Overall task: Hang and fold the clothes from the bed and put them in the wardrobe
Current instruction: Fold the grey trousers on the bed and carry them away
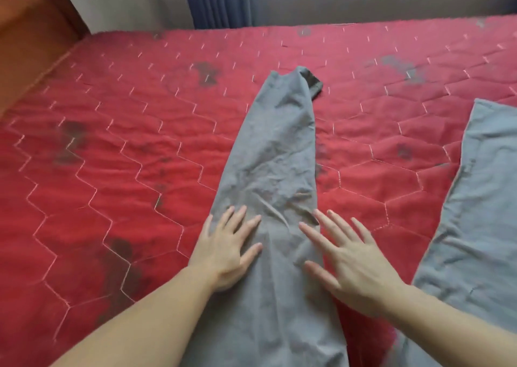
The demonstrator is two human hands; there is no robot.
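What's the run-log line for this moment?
stage: smoothing | left hand: flat, open, on grey cotton trouser leg | right hand: flat, open, same leg | surface: red quilted bedspread

Bare left hand (223, 250) and bare right hand (348, 266), no gloves, rings or watch. Both forearms uncovered; no sleeve reaches the frame. Fingernails short, unpainted.

We see matt, creased grey cloth trousers (275, 154) on a quilted red bedspread (117, 143) — stitched, blotched; the headboard (30, 28) looks like polished wood.
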